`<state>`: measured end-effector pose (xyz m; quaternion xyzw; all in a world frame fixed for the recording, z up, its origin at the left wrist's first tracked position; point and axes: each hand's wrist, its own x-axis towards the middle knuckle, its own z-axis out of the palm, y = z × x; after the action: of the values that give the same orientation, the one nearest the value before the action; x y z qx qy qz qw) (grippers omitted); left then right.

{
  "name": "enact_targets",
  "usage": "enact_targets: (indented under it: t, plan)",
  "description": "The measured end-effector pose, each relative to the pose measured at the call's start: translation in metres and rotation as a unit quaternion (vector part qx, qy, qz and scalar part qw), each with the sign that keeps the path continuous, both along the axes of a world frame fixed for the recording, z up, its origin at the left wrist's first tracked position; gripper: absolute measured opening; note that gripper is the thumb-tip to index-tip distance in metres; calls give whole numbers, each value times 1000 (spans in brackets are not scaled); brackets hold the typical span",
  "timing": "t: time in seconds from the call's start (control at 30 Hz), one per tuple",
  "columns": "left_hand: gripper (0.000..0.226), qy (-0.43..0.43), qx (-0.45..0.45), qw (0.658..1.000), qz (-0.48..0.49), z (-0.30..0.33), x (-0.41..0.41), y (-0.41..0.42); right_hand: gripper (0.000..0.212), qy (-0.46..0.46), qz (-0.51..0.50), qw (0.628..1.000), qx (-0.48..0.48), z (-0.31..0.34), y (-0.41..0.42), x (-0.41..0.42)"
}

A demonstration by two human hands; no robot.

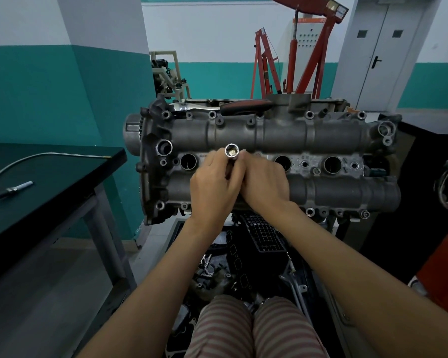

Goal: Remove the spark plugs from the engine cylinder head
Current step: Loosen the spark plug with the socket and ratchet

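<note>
A grey engine cylinder head (pixel 321 140) lies across the middle of the view with a row of round spark plug wells. Three wells show open: one at the left (pixel 188 161) and two at the right (pixel 283 162), (pixel 332 164). Over the hidden second well stands a silver socket tube (pixel 232 151), its open top end facing me. My left hand (pixel 214 182) grips the tube from the left. My right hand (pixel 264 183) holds it from the right, the two hands touching. A removed spark plug (pixel 13 189) lies on the dark green table at the left.
A ratchet wrench with a red-black handle (pixel 243 105) rests on the far edge of the head. The green table (pixel 70 177) also carries a bent metal tube (pixel 36 157). A red engine hoist (pixel 295 55) stands behind. Engine parts lie on the floor below my arms.
</note>
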<state>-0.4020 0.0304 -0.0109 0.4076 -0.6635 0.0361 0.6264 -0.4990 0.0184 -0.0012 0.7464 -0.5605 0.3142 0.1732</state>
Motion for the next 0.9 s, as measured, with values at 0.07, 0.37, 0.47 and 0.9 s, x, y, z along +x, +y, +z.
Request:
enact_targets:
  t: [0.07,0.37,0.47,0.9]
  plan:
    - [36,5,40,999,2,0,-1,-2,18,-3,2,1000,0,-1,0,0]
    - [36,-2,44,999,11,2,-1,-4,20,-8,-18,1000,-13,0,-2,2]
    - [40,1,24,1000,8,3,-2,-3,19,-26,-11,1000,2,2,-1,2]
    - [47,19,43,999,-8,2,-1,-4,22,-10,-26,1000,-13,1,-1,3]
